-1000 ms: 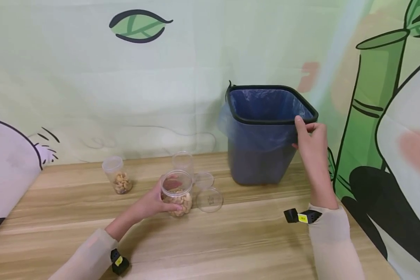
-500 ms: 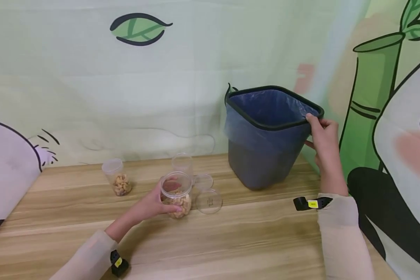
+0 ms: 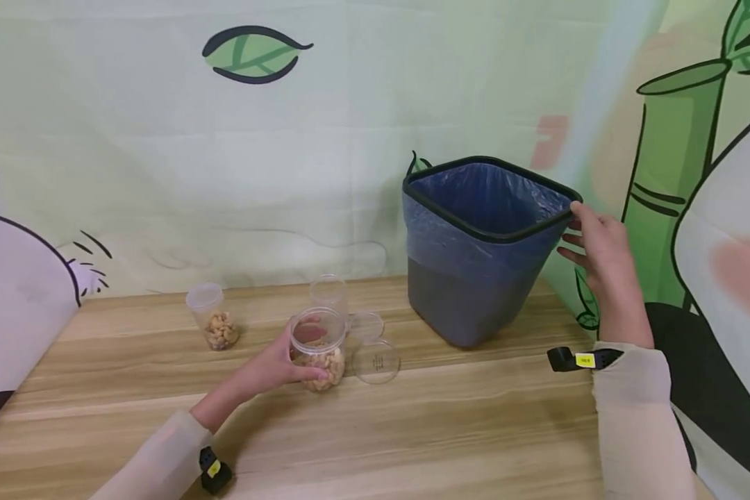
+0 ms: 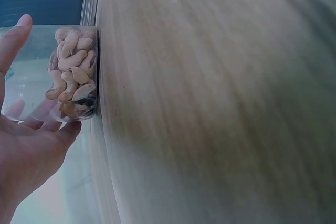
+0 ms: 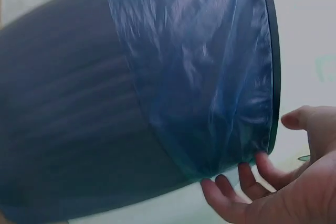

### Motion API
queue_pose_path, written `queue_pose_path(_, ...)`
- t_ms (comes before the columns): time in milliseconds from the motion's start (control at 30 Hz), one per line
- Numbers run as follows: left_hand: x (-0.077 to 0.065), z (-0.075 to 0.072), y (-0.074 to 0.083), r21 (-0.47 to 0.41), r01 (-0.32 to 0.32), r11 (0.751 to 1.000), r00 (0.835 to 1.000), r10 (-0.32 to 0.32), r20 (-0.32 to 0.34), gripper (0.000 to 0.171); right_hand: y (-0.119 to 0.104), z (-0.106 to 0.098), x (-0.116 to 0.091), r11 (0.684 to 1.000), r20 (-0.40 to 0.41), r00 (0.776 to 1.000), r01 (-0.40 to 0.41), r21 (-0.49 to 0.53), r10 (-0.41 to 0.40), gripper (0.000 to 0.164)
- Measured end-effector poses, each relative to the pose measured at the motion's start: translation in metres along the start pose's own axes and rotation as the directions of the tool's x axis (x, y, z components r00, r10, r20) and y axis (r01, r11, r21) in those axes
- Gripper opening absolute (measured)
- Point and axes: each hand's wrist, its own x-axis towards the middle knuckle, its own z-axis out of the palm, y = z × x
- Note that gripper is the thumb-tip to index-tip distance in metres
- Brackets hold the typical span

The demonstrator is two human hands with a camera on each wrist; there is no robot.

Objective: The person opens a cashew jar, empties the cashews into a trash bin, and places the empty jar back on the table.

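Note:
My left hand [image 3: 275,361] grips a clear plastic jar [image 3: 317,340] of cashews [image 4: 73,69], thumb across its front and fingers round the far side. The jar stands lidless on the wooden table. At the right, a dark grey trash bin [image 3: 462,305] lined with a blue plastic bag [image 5: 205,51] stands with one corner toward me, a black ring round its top. My right hand [image 3: 609,260] is at the bin's right corner. Its thumb tip is by the ring in the head view; in the right wrist view the loosely bent fingers [image 5: 226,198] lie along the bag-covered side, thumb apart from the ring.
A second clear jar [image 3: 207,298] with cashews in its bottom stands at the back left. Behind the held jar is another clear container [image 3: 328,286]. Two round clear lids [image 3: 376,362] lie to its right. A printed cloth backdrop [image 3: 287,180] rises behind the table.
The bin has turned, so its front corner now points toward me. My right hand has moved right with the bin's corner and its fingers have spread. The left hand keeps its hold.

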Motion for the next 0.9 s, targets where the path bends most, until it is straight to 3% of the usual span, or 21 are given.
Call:
queue_pose_path(167, 0.001, 0.000, -0.001, 0.012, -0.011, 1.000, 1.000, 0.011, 0.006, 0.091, 0.003, -0.005, 0.007, 0.997, -0.027, 0.998, 0.059, -0.057, -0.060, 0.041)
queue_pose_path(333, 0.002, 0.000, -0.002, -0.004, -0.022, 1.000, 1.000, 0.022, 0.007, 0.092, 0.009, -0.006, 0.010, 0.995, -0.002, 0.997, 0.072, 0.064, -0.072, 0.042)
queue_pose_path(500, 0.002, 0.000, -0.004, -0.001, -0.031, 1.000, 1.000, 0.031, 0.000, 0.092, 0.010, -0.008, 0.010, 0.992, 0.032, 0.998, 0.054, 0.117, -0.058, 0.041)
queue_pose_path(700, 0.001, 0.000, -0.003, -0.003, -0.028, 1.000, 1.000, 0.028, -0.005, 0.091, 0.005, -0.014, 0.012, 0.999, 0.138, 0.990, -0.031, 0.039, 0.025, 0.046)
queue_pose_path(833, 0.001, 0.001, -0.003, -0.002, -0.021, 1.000, 1.000, 0.021, -0.005, 0.090, 0.003, -0.016, 0.008, 0.996, 0.096, 0.995, -0.006, -0.093, 0.015, 0.049)
queue_pose_path(900, 0.001, 0.001, -0.003, 0.002, -0.020, 1.000, 1.000, 0.020, -0.004, 0.090, 0.002, -0.016, 0.006, 0.996, 0.068, 0.998, 0.008, -0.094, -0.001, 0.050)
